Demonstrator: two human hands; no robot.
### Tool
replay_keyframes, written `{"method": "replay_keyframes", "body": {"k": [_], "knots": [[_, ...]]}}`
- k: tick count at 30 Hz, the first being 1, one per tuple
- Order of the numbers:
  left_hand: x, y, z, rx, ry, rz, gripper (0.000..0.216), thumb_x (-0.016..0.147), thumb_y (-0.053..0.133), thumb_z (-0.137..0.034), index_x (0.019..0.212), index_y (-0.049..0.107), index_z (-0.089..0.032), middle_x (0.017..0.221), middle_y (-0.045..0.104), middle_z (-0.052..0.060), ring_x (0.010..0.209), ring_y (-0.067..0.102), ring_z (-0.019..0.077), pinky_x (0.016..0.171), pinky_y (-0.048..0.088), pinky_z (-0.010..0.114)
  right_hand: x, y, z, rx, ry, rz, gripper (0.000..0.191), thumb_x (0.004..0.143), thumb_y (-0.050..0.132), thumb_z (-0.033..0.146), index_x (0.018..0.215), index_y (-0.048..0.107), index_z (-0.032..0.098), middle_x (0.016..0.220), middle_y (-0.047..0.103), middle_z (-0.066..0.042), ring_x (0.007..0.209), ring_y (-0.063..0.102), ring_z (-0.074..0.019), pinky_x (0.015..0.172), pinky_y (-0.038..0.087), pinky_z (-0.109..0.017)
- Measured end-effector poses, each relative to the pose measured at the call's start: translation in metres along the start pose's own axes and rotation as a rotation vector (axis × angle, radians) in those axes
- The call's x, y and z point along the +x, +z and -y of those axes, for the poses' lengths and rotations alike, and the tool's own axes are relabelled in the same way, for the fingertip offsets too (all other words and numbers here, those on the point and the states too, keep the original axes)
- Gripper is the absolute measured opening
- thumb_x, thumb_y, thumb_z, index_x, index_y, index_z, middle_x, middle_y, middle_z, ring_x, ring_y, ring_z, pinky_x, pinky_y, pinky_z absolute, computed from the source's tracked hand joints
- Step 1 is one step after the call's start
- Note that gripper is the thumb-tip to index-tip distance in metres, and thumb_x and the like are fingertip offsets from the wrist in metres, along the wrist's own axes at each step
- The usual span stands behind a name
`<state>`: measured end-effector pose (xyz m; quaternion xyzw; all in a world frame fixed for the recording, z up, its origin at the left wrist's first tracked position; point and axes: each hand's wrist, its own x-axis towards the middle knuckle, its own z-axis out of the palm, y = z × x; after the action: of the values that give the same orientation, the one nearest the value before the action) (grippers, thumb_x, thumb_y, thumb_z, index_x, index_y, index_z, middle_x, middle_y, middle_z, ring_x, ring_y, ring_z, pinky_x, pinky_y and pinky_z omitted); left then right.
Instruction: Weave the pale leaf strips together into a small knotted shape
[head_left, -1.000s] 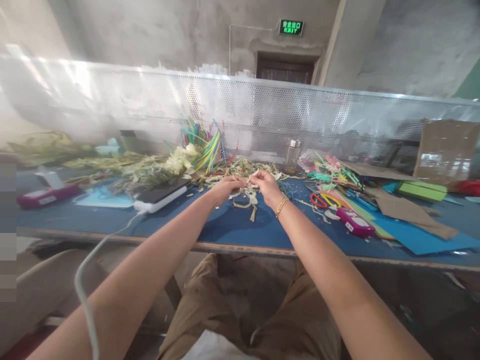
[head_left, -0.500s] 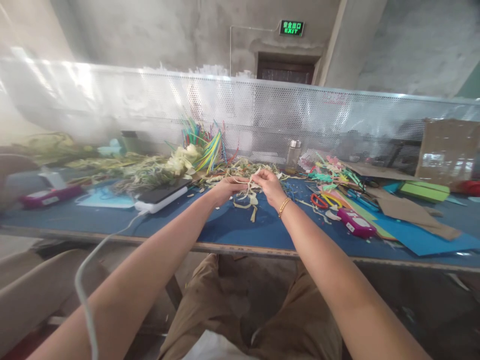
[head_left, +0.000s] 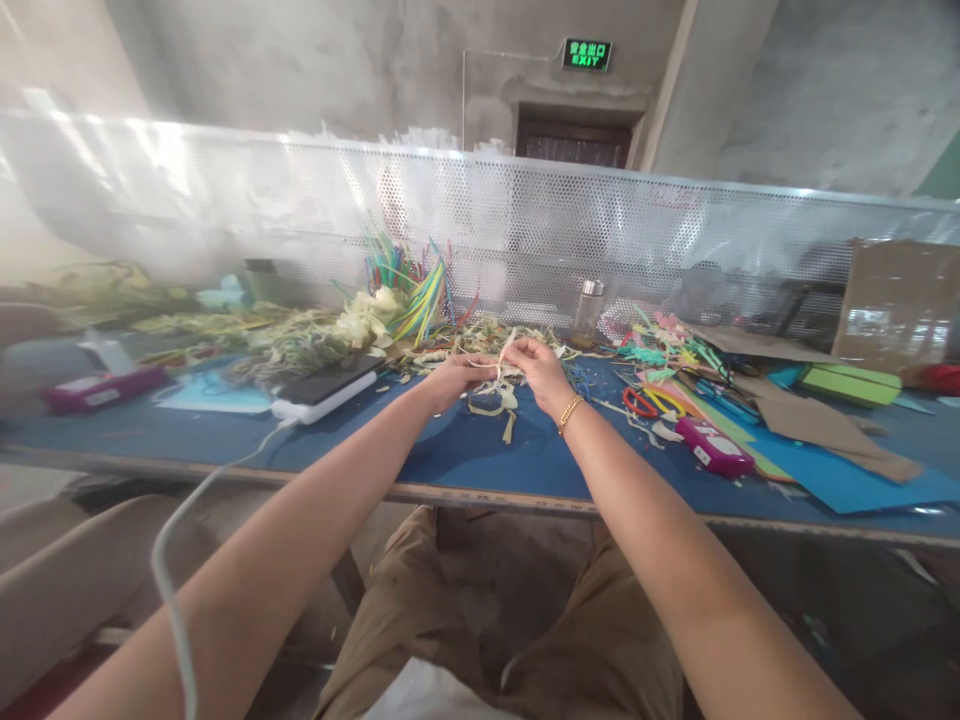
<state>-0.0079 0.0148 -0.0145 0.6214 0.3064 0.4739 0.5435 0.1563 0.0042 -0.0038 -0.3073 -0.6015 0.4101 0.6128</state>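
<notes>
Close together over the blue table, both my hands pinch pale, straw-like strips. My left hand [head_left: 459,379] has its fingers closed on the strips from the left. From the right, my right hand [head_left: 538,368], with a gold bracelet [head_left: 570,413] at the wrist, grips a pale strip [head_left: 505,352] between thumb and fingers. Where the strips cross between the fingertips is too small to make out. Below the hands lie loose curled pale scraps [head_left: 508,412]. Behind them spreads a heap of dry strips [head_left: 480,338].
Left of my hands lies a black-and-white device [head_left: 326,390] with a white cable [head_left: 166,560]. To the right are scissors [head_left: 639,402], a purple box [head_left: 714,446] and blue paper [head_left: 840,490]. A glass bottle [head_left: 587,308] stands behind, before a perforated metal screen [head_left: 517,230].
Both hands stay almost in place, still closed on the pale strips. The strip at the right fingertips now stands a little more upright. The view has shifted very slightly.
</notes>
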Motion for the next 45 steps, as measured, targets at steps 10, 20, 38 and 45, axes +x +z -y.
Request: {"method": "replay_keyframes", "body": {"k": [10,20,38,45], "knots": [[-0.0029,0.0010,-0.0034,-0.028,-0.056,-0.034,0.030,0.058,0.079,-0.034,0.079,0.067,-0.016,0.073,0.065,0.003,0.054,0.051,0.0082,0.050,0.033,0.023,-0.0031,-0.0017,-0.0005,-0.052,0.195,0.128,0.027,0.064,0.069,0.043,0.069,0.064,0.018,0.067,0.064,0.000,0.061,0.051,-0.0104,0.062,0.037,-0.025],[-0.0039,0.0016,-0.0055,-0.056,-0.072,-0.046,0.029,0.062,0.077,-0.035,0.080,0.067,-0.014,0.083,0.068,0.007,0.069,0.059,0.0127,0.057,0.039,0.023,0.0000,-0.0035,-0.0041,-0.001,0.126,0.075,0.025,0.058,0.073,0.029,0.078,0.062,0.018,0.067,0.063,0.001,0.063,0.053,-0.0104,0.064,0.041,-0.026],[-0.0010,-0.0007,0.0003,0.024,-0.156,-0.055,0.025,0.054,0.081,-0.028,0.071,0.069,-0.016,0.065,0.064,0.002,0.058,0.056,0.0104,0.052,0.036,0.024,0.0021,-0.0038,-0.0042,-0.022,0.045,-0.071,0.026,0.055,0.074,0.033,0.071,0.059,0.018,0.067,0.058,0.002,0.063,0.051,-0.0101,0.066,0.042,-0.027],[-0.0030,0.0003,-0.0030,-0.138,-0.161,-0.061,0.022,0.059,0.079,-0.025,0.071,0.064,-0.016,0.080,0.069,0.005,0.070,0.063,0.0127,0.060,0.044,0.023,0.0009,-0.0032,-0.0048,-0.055,0.155,-0.137,0.039,0.055,0.074,0.035,0.086,0.057,0.019,0.076,0.059,0.002,0.069,0.054,-0.0113,0.064,0.040,-0.025]]}}
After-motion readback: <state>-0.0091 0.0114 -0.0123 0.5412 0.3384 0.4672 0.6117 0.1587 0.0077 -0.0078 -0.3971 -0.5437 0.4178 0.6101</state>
